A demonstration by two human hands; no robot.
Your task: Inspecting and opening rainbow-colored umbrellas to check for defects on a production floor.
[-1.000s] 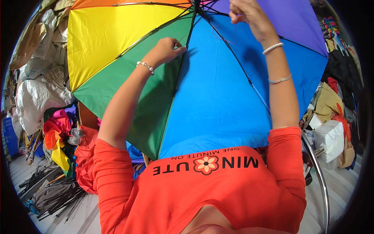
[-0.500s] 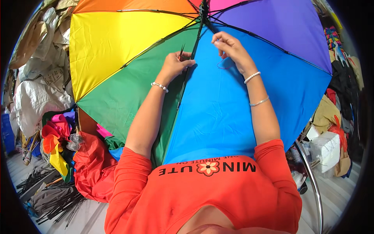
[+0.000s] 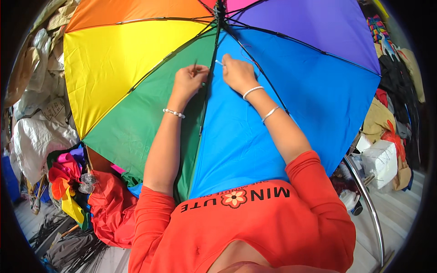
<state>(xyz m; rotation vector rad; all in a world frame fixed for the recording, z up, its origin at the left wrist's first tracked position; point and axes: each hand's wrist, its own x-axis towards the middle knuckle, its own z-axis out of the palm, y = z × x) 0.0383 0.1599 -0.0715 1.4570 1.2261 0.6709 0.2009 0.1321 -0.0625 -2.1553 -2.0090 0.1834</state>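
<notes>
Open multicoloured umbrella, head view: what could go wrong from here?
The dark pointed item in the left hand could nick the green panel behind it. The thin loose thread might snag on the black rib beside it. The pale slim item in the right hand might slip and mark the blue panel.

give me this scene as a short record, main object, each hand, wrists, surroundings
main object: open multicoloured umbrella, ribbed underside showing
left hand: pinching a thin dark tool over the green panel
right hand: holding a slim pale item, kind unclear, over a blue panel
wrists: beaded bracelet left; white bracelet right
surroundings: red fabric left; curved metal tube right
</notes>
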